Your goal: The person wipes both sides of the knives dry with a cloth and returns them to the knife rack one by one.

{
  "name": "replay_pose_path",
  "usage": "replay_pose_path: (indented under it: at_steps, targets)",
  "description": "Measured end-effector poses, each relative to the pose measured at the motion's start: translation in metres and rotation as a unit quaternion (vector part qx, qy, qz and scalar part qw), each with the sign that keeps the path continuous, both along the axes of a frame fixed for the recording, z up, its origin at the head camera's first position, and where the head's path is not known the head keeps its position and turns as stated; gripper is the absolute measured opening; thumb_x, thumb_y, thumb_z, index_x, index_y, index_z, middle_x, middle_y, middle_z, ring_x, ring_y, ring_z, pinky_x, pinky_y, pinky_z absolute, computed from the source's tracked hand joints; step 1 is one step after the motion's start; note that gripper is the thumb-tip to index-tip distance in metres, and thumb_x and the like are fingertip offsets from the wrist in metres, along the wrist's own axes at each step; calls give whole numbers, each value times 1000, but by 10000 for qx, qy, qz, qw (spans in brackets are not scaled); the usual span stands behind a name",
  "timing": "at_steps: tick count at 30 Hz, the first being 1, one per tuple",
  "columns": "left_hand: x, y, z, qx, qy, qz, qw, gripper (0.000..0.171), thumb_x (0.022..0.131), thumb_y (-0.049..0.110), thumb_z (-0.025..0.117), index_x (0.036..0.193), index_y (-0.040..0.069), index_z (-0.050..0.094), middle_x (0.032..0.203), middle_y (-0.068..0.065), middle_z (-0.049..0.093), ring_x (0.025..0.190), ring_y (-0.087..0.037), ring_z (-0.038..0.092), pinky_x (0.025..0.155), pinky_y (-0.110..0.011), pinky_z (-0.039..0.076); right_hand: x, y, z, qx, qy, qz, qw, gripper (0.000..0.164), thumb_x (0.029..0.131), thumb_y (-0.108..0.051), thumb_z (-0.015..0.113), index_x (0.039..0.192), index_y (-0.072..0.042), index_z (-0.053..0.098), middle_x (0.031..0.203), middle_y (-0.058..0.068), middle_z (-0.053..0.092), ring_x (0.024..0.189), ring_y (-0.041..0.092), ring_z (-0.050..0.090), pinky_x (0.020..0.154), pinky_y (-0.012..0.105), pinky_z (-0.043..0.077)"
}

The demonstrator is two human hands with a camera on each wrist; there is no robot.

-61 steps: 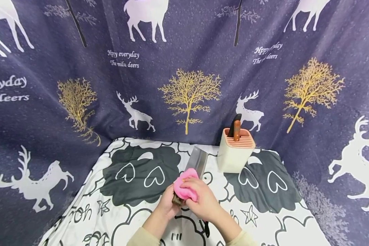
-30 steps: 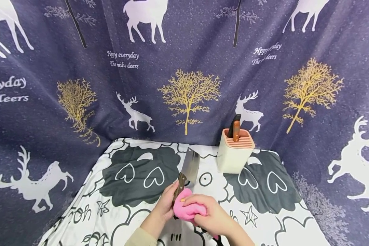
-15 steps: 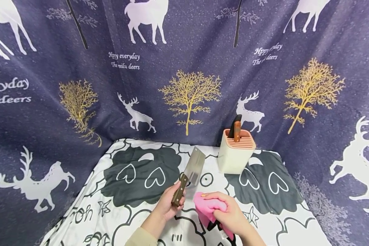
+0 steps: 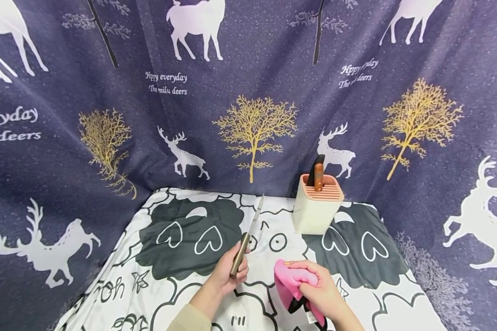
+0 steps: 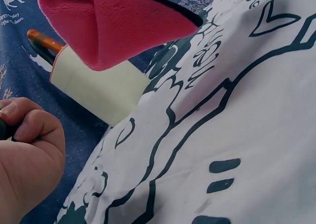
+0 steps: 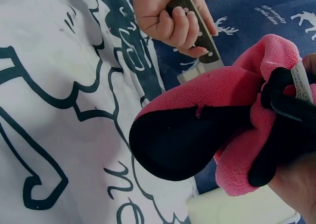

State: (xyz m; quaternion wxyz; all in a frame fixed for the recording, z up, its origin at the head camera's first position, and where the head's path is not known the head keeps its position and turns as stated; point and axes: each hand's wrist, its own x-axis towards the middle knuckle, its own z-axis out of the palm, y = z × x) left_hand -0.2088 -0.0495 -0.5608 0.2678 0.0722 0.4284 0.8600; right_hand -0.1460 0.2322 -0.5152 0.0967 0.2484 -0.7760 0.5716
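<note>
My left hand (image 4: 227, 272) grips the dark wooden handle of a cleaver (image 4: 240, 255). The blade points away and is turned edge-on, so only a thin strip shows in the head view. In the right wrist view the fingers curl round the cleaver handle (image 6: 205, 38). To the right, apart from the cleaver, my right hand (image 4: 324, 290) holds a bunched pink plush cloth (image 4: 289, 281) with black trim and a white label. Folds of the cloth hide part of that hand's fingers. The left wrist view shows the cloth (image 5: 106, 23) hanging above the table.
A cream knife block (image 4: 314, 214) with a slotted pink top stands at the back right. It holds a black-handled knife (image 4: 313, 171) and a brown-handled knife (image 4: 319, 177). The table has a white patterned cover (image 4: 178, 308). Behind hangs a dark blue deer-print curtain (image 4: 215, 138).
The pink cloth has come off the cleaver, slid down past its handle and moved right with my right hand. My left hand has turned the cleaver from blade-flat to edge-on.
</note>
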Motion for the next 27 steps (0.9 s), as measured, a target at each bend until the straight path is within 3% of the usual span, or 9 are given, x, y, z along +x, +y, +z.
replay_pose_path:
  at_steps: [3, 7, 13, 19, 22, 27]
  targets:
    - [-1, -1, -2, -12, 151, -4, 9999, 46, 111, 53, 24, 120, 15, 48, 54, 14, 46, 43, 0, 40, 42, -18, 30, 0, 1, -2, 3, -48, 4, 10000, 55, 71, 17, 61, 116, -13, 72, 119, 6, 76, 96, 0, 62, 62, 21, 52]
    - [0, -1, -3, -108, 246, 209, 9994, 47, 112, 48, 27, 123, 12, 55, 54, 13, 49, 43, 0, 43, 43, -16, 34, 0, 1, -3, 45, -53, -23, 10000, 54, 72, 16, 62, 116, -14, 72, 119, 6, 76, 99, -1, 62, 67, 20, 53]
    - [1, 1, -3, -412, 216, 555, 9974, 34, 111, 44, 38, 114, 16, 57, 54, 11, 55, 43, -2, 49, 43, -17, 38, 1, 0, -5, 88, -113, -96, 9999, 53, 72, 15, 63, 115, -14, 72, 118, 5, 76, 97, -1, 62, 70, 19, 52]
    - [3, 1, -2, -578, 191, 534, 9967, 19, 112, 35, 39, 108, 17, 43, 65, 8, 56, 46, -1, 55, 44, -17, 44, 1, -2, -6, 45, -196, -189, 9996, 53, 71, 15, 65, 115, -15, 72, 116, 5, 77, 98, -1, 62, 73, 19, 52]
    - [4, 0, -1, -596, 99, 649, 9961, 16, 112, 33, 41, 111, 18, 44, 66, 8, 55, 44, -1, 52, 43, -18, 42, 1, -3, -8, -30, -138, -144, 9998, 53, 71, 16, 65, 115, -13, 72, 116, 7, 77, 100, -1, 63, 73, 19, 53]
    - [2, 0, 0, -491, -129, 853, 9951, 33, 113, 40, 29, 120, 18, 52, 63, 8, 51, 40, -1, 46, 44, -18, 37, 1, -3, -10, -74, -145, -146, 9998, 53, 70, 15, 65, 115, -12, 72, 115, 8, 77, 97, -1, 63, 71, 20, 53]
